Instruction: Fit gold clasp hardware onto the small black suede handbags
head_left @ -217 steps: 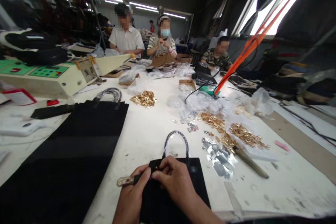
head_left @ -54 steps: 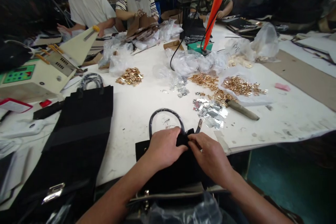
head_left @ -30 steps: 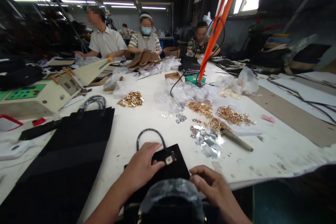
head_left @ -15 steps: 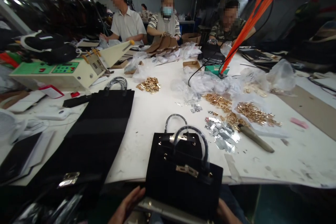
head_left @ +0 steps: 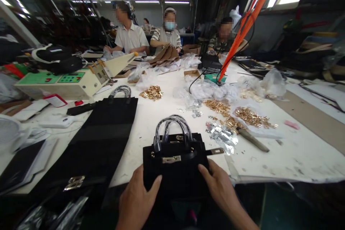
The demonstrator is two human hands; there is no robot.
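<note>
A small black handbag (head_left: 175, 167) stands upright at the near edge of the white table (head_left: 283, 158), its plastic-wrapped handles (head_left: 174, 127) arching up. A gold clasp (head_left: 171, 159) crosses its front, and a strap tab (head_left: 215, 151) sticks out to the right. My left hand (head_left: 137, 199) grips the bag's lower left side, thumb on the front. My right hand (head_left: 219, 188) grips its right side. A second black bag with a metal buckle lies flat just behind it, mostly hidden.
A long stack of black bag panels (head_left: 102, 133) lies to the left. Piles of gold fittings (head_left: 253, 116), silver pieces (head_left: 219, 134) and a brown-handled tool (head_left: 252, 139) lie to the right. A cream machine (head_left: 64, 81) sits far left. Three people work at the far end.
The bag with wrapped handles came up from below the table edge and now stands upright in front of the flat bag. Both hands moved from below it to its sides.
</note>
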